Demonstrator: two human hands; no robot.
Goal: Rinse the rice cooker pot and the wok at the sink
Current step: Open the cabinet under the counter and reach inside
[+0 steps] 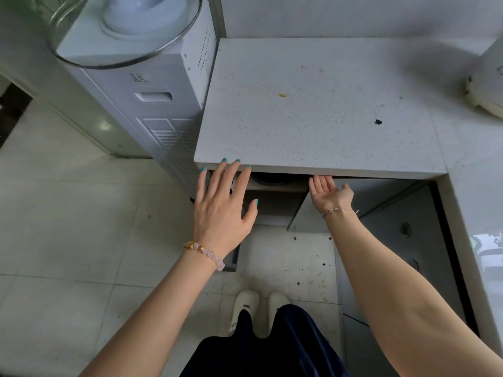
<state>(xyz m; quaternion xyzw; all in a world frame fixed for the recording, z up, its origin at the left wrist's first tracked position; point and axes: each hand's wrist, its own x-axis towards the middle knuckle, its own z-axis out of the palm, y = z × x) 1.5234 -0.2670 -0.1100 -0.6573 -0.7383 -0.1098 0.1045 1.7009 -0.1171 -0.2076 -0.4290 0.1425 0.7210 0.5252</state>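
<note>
Wok [268, 180], seen only as a dark round rim, sits in the cupboard [272, 206] under the table [313, 118], mid-frame. We find left hand [223, 205] and right hand [330, 193] straight-fingered, empty, flanking it.

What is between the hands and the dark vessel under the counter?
Nothing visible. The cupboard is open and the dark vessel sits inside, mostly hidden by the counter edge overhead. The left hand hovers just left of it, the right hand just right.
</note>
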